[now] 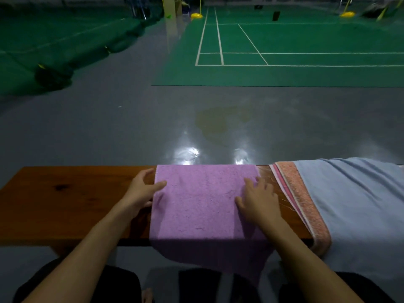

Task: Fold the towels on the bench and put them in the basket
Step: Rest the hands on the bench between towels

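Note:
A purple towel (201,200) lies across the wooden bench (65,200), its near end hanging over the front edge. My left hand (142,191) is at the towel's left edge, thumb on top of the cloth and fingers beside and under the edge. My right hand (258,200) lies flat on the towel's right side with fingers spread. To the right on the bench lie an orange-pink towel (306,204) and a light blue towel (358,206), overlapping. No basket is in view.
Grey glossy floor (153,127) stretches beyond the bench, with a green badminton court (284,51) farther back. A dark green rolled net (54,75) lies on the floor at the far left. My knees (109,285) are below the bench's front edge.

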`<state>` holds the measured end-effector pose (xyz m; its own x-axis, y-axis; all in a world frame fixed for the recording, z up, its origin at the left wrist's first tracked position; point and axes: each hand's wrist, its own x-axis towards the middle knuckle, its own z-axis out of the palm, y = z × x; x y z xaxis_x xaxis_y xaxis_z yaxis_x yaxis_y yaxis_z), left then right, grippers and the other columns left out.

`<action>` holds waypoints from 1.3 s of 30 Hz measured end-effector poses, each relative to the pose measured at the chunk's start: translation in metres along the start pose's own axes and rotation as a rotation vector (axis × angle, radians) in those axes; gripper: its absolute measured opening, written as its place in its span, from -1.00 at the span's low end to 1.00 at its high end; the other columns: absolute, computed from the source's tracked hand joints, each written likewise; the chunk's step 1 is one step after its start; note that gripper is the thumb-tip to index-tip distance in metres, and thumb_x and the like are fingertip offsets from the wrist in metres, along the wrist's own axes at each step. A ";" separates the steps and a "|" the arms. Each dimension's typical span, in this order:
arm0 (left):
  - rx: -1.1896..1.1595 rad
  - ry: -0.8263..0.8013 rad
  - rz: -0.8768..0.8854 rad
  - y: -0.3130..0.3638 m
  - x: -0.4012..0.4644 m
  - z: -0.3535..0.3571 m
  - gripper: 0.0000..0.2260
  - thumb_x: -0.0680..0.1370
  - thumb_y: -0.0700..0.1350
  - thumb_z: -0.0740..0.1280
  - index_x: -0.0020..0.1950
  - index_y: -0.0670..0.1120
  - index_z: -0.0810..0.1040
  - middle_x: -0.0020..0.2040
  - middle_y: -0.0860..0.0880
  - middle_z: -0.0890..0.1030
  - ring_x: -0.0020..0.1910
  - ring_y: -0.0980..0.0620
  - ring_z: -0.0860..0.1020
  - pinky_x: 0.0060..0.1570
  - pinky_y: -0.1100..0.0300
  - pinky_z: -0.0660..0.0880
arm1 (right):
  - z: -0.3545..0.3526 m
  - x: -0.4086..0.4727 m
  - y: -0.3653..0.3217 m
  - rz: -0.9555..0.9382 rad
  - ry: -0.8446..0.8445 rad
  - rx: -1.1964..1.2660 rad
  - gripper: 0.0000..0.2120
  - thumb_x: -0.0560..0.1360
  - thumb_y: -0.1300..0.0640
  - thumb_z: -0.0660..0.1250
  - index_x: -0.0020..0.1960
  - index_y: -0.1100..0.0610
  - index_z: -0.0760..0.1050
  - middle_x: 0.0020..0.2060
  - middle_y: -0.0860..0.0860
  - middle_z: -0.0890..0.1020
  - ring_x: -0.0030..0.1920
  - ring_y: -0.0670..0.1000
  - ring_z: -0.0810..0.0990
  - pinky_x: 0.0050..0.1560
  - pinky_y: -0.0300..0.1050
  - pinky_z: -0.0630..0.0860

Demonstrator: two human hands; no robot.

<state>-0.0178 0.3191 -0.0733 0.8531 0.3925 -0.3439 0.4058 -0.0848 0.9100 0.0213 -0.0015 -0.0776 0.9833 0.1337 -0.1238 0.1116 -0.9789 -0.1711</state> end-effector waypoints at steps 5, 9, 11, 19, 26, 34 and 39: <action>0.215 -0.097 0.089 -0.006 -0.004 -0.011 -0.38 0.50 -0.28 0.56 0.52 0.00 0.48 0.41 0.02 0.50 0.30 -0.08 0.53 0.04 0.00 0.61 | -0.002 -0.011 0.028 0.169 0.121 0.127 -0.50 0.65 -0.14 0.29 0.43 0.18 0.36 0.31 0.20 0.49 0.23 0.17 0.55 0.18 0.03 0.53; 0.266 -0.086 0.183 -0.002 -0.011 -0.009 -0.58 0.53 -0.28 0.52 0.36 -0.05 0.61 0.32 -0.04 0.60 0.26 -0.02 0.55 0.08 0.23 0.56 | -0.014 -0.008 0.032 0.136 0.064 0.268 -0.76 0.66 -0.06 0.33 -0.01 0.11 0.52 -0.12 0.00 0.64 -0.20 -0.06 0.58 -0.27 -0.21 0.37; 0.254 -0.086 0.200 -0.002 -0.015 -0.006 -0.67 0.56 -0.28 0.50 0.31 -0.10 0.65 0.22 -0.01 0.62 0.21 0.04 0.56 -0.06 0.42 0.48 | -0.015 -0.005 0.035 0.138 0.019 0.326 -0.76 0.63 -0.03 0.36 -0.13 0.10 0.55 -0.28 -0.01 0.63 -0.30 -0.07 0.59 -0.35 -0.19 0.39; 0.072 -0.116 0.155 0.001 -0.013 -0.021 -0.75 0.52 -0.21 0.54 0.19 -0.07 0.70 0.07 0.12 0.64 0.00 0.23 0.56 -0.06 0.26 0.57 | -0.032 0.003 0.051 0.182 0.030 0.967 -0.62 0.47 0.12 0.58 0.20 0.06 0.50 0.04 -0.04 0.60 0.02 0.02 0.62 -0.17 -0.18 0.47; 0.045 -0.133 0.092 -0.008 -0.008 -0.035 -0.81 0.49 -0.12 0.57 0.10 -0.05 0.75 0.17 -0.03 0.70 0.23 -0.04 0.61 0.13 0.00 0.58 | -0.028 0.010 0.080 0.149 -0.308 1.185 -0.80 0.49 0.24 0.55 0.09 0.05 0.76 0.13 0.06 0.73 0.15 0.07 0.68 -0.14 -0.13 0.63; 0.027 -0.113 0.109 0.002 -0.018 -0.034 -0.77 0.46 -0.17 0.60 0.10 -0.04 0.76 0.16 -0.07 0.69 0.16 -0.10 0.67 0.10 -0.04 0.64 | -0.032 0.003 0.076 -0.027 -0.131 0.959 -0.72 0.48 0.04 0.58 0.18 0.00 0.74 0.11 -0.11 0.73 0.12 -0.06 0.70 0.13 -0.01 0.68; 0.171 -0.175 0.223 0.011 -0.022 -0.038 -0.64 0.48 -0.21 0.57 0.26 0.00 0.70 0.18 0.09 0.65 0.19 0.08 0.62 -0.03 0.29 0.64 | -0.038 0.001 0.072 -0.063 0.021 0.927 -0.62 0.46 0.06 0.60 0.25 0.07 0.70 0.14 -0.03 0.72 0.12 0.00 0.70 0.05 -0.10 0.70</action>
<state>-0.0446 0.3448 -0.0471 0.9645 0.1849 -0.1884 0.2391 -0.3096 0.9203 0.0361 -0.0775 -0.0529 0.9828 0.1705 -0.0713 0.0141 -0.4538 -0.8910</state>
